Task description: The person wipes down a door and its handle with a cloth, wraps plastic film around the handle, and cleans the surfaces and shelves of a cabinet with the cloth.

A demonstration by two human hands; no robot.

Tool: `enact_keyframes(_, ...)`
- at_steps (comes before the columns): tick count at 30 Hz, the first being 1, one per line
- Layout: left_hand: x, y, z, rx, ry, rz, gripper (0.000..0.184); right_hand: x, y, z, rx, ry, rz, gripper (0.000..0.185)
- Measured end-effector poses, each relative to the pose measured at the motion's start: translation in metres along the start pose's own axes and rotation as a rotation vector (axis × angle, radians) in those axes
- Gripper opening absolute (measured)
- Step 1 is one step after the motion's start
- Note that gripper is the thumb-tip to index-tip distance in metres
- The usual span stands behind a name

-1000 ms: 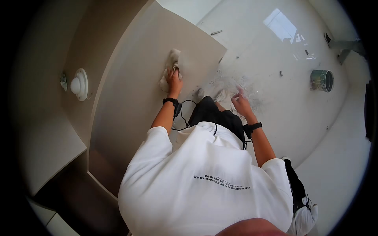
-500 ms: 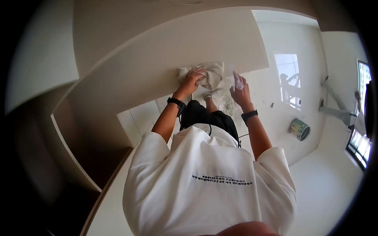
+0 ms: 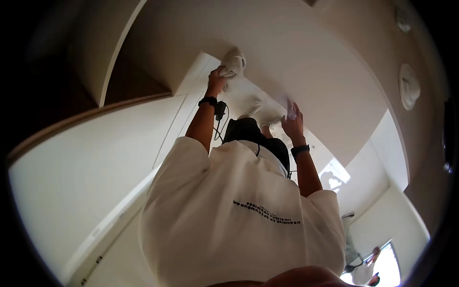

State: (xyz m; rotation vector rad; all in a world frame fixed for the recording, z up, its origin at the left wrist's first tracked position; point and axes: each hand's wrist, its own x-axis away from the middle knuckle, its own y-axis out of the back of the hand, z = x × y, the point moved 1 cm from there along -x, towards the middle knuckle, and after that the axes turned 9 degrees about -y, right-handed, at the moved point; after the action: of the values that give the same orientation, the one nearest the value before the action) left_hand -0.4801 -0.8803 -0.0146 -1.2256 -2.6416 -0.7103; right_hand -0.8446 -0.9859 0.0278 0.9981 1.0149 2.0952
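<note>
My left hand (image 3: 216, 81) is closed on a bunched white cloth (image 3: 234, 63), near the left end of a broad beige panel (image 3: 311, 67). Part of the cloth sticks up past my fingers and lies against the panel. My right hand (image 3: 293, 126) is closed around a small translucent, purplish object (image 3: 291, 111) with a narrow end pointing up; blur hides its exact kind. This hand is by the panel's near edge. Black bands circle both wrists.
An open cabinet compartment (image 3: 138, 79) with a brown edge is at left, above a long white panel (image 3: 105, 172). A black device (image 3: 220, 110) with a cable hangs near my left wrist. Another person (image 3: 366, 273) shows at lower right. A rounded white item (image 3: 409, 87) is at far right.
My view has turned, bringing the cabinet front into view at left; the metal bucket is no longer visible. My left hand has carried the cloth toward the panel's left end. The right hand keeps its object.
</note>
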Motion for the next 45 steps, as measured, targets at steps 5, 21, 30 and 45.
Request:
enact_keyframes(5,0.114,0.033,0.008,0.268,-0.017,0.078,0.054,0.014,0.010,0.022,0.034,0.142,0.019,0.081)
enact_keyframes(21,0.248,0.075,-0.180,0.515,-0.506,-0.113,0.082,0.026,0.104,0.273,-0.447,1.161,0.185,0.093)
enact_keyframes(30,0.294,0.107,-0.304,0.366,-0.896,-0.299,0.092,0.036,0.204,0.345,-0.926,1.185,0.015,0.066)
enact_keyframes(45,0.306,0.152,-0.303,0.039,-0.835,-0.663,0.080,0.055,0.218,0.478,-0.962,1.252,0.461,0.066)
